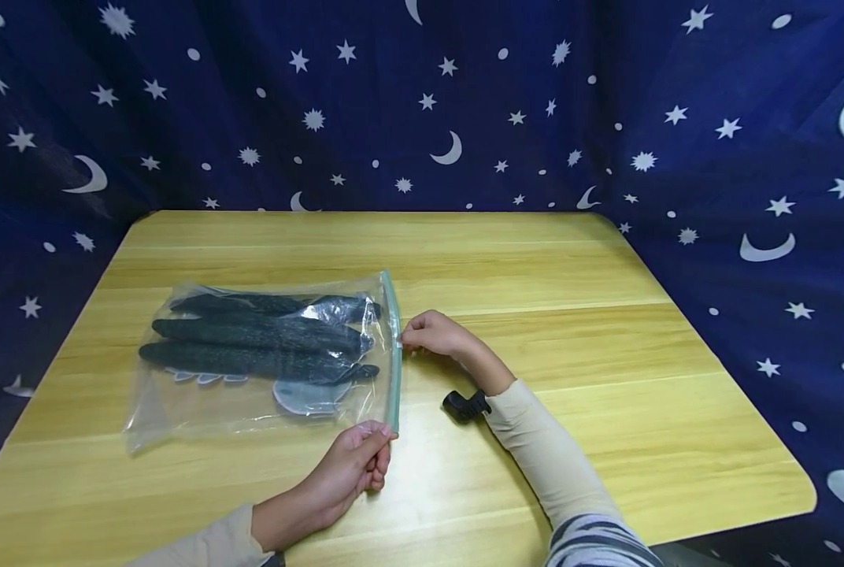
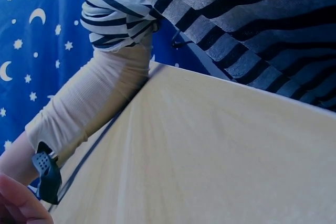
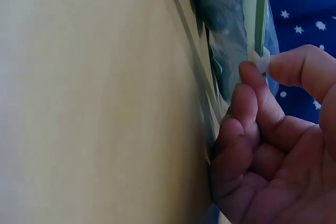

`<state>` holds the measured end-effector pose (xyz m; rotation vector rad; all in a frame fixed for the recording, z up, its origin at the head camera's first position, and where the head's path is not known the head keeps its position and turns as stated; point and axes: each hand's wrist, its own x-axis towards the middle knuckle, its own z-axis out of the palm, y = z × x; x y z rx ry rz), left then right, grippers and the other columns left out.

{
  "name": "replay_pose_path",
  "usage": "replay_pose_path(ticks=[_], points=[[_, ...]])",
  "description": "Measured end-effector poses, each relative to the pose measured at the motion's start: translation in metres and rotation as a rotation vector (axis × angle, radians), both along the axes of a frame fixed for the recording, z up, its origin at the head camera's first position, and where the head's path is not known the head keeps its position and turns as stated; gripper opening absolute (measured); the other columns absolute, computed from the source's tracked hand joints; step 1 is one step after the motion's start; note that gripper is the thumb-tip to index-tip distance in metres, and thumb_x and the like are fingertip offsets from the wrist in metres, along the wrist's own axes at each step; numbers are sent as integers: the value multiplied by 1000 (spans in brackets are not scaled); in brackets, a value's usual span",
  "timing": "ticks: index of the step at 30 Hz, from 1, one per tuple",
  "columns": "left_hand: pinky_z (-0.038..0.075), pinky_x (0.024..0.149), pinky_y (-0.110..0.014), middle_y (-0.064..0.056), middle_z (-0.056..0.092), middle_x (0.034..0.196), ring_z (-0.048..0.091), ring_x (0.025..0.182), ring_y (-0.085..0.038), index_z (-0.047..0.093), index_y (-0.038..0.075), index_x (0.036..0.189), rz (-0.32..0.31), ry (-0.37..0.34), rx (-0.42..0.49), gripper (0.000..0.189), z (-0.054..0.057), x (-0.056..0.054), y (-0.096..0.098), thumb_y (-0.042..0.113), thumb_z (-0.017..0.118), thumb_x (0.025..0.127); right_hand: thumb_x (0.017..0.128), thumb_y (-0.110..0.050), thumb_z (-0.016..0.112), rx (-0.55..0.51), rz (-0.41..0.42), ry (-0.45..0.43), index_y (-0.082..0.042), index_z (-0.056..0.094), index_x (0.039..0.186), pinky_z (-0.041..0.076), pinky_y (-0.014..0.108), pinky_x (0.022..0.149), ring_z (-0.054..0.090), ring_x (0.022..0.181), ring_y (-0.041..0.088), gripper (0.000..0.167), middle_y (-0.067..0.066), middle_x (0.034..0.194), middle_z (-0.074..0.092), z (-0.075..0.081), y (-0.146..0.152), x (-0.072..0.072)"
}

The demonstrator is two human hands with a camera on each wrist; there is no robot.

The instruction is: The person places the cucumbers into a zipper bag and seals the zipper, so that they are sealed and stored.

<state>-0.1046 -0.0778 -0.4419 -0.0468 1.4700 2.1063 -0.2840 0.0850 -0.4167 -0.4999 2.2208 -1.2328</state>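
A clear slider zip bag (image 1: 202, 413) lies on the table, its green zip strip (image 1: 394, 378) toward the right. Inside are several long, dark green, bumpy cucumbers (image 1: 252, 358) side by side. My left hand (image 1: 351, 465) pinches the near corner of the bag, at the near end of the strip. With thumb and index finger, my right hand (image 1: 432, 333) pinches the small white slider (image 3: 261, 60) about midway along the strip. The other fingers of that hand are curled in toward the palm in the right wrist view.
The light wooden table (image 1: 606, 378) extends around the bag. A dark blue curtain (image 1: 365, 102) with white stars and moons hangs behind and along the sides. A black wrist camera (image 1: 464, 406) sits on the right wrist, close over the tabletop.
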Motion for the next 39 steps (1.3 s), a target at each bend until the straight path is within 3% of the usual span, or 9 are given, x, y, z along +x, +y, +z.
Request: replay_pose_path(ticks=[7, 18, 24, 30, 39], points=[[35, 51, -18, 7, 44, 64, 39, 53, -4, 42, -3, 107, 15, 1, 1, 34, 1, -2, -5, 30, 44, 96, 82, -8, 52, 15, -51, 5, 6, 58, 71, 37, 21, 51, 41, 53, 11, 19, 0, 58, 48, 8, -13, -13], [35, 51, -18, 7, 43, 63, 38, 52, -4, 42, -1, 106, 34, 9, 2, 32, 1, -7, -14, 30, 44, 96, 84, -10, 54, 27, -84, 58, 1, 56, 69, 32, 21, 47, 37, 49, 9, 18, -1, 58, 46, 6, -32, -38], [35, 51, -18, 8, 45, 63, 39, 53, -3, 43, 1, 105, 39, 15, 16, 30, 1, -8, -18, 30, 44, 96, 86, -11, 54, 21, -121, 79, 3, 60, 75, 36, 20, 48, 40, 52, 10, 19, 0, 61, 48, 6, -42, -53], [36, 51, -17, 7, 44, 63, 39, 53, -3, 44, 3, 105, 30, 18, 22, 29, 0, -8, -20, 30, 45, 96, 87, -12, 54, 14, -183, 110, 3, 62, 77, 37, 19, 48, 41, 53, 9, 20, 1, 69, 53, 2, -46, -63], [36, 51, -18, 5, 43, 62, 38, 54, -5, 43, -4, 109, -5, 1, 20, 35, -4, -4, -13, 28, 45, 96, 88, -15, 52, -10, -339, 96, 4, 60, 80, 38, 19, 50, 43, 56, 9, 21, 2, 73, 51, -8, -36, -69]])
